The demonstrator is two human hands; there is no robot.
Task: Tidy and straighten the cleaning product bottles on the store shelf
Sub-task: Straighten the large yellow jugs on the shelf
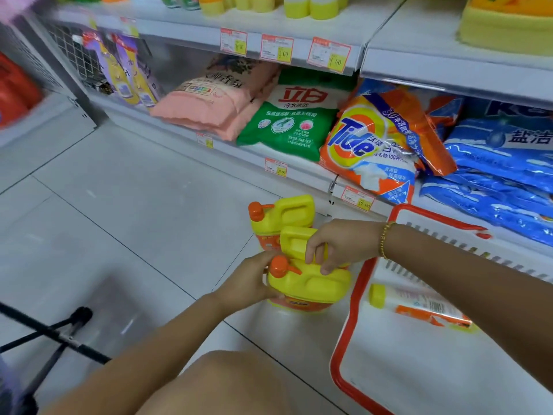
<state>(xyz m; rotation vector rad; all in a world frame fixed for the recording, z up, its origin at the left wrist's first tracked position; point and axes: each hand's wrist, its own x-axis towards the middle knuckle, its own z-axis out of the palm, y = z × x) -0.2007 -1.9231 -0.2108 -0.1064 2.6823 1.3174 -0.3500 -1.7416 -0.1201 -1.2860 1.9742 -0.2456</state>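
Observation:
Two yellow bottles with orange caps stand on the grey floor in front of the low shelf. My right hand point(332, 244) grips the handle of the near bottle point(311, 284). My left hand point(248, 284) holds that bottle's left side, just below its orange cap. The far bottle point(278, 218) stands right behind it, touched by neither hand. A third yellow-capped bottle point(419, 307) lies on its side inside the white basket with the red rim point(347, 333) at the right.
The low shelf point(299, 172) holds bags of washing powder: pink point(209, 100), green point(290, 121), an orange Tide bag point(371, 145), blue ones point(502, 163). More yellow bottles point(311, 6) line the upper shelf. A black tripod point(59, 333) stands at the lower left, my knee below.

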